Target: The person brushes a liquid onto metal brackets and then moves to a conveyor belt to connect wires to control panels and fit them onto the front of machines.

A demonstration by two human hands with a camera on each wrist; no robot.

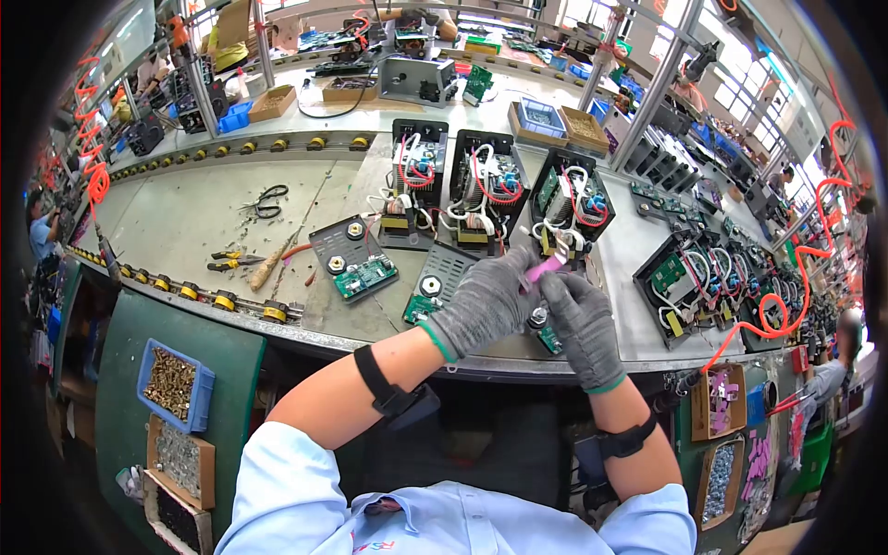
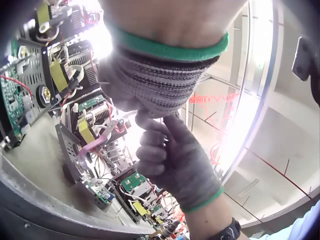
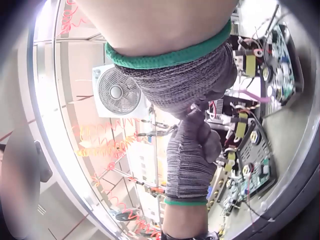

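Observation:
Both hands wear grey knit gloves with green cuffs and meet over the front of the bench. A pink strip point(image 1: 546, 267) with a pale end lies between their fingertips. My left hand point(image 1: 488, 298) pinches it from the left with curled fingers. From the right, my right hand point(image 1: 581, 324) pinches it too, fingers bent in the left wrist view. The strip point(image 2: 96, 144) reaches out over the open electronic units there. Just beyond the hands stands a black unit point(image 1: 575, 196) with white and red wires. A vented panel point(image 1: 447, 274) with a green board lies partly behind the left hand.
Two similar open units point(image 1: 416, 171) stand left of it, and another panel point(image 1: 354, 254) lies in front. Scissors point(image 1: 266, 202), yellow-handled pliers point(image 1: 234, 262) and a wooden-handled tool point(image 1: 268, 269) lie left. Bins of brass parts point(image 1: 205, 407) and pink parts point(image 1: 720, 400) flank the bench; an orange coiled hose point(image 1: 777, 314) hangs right.

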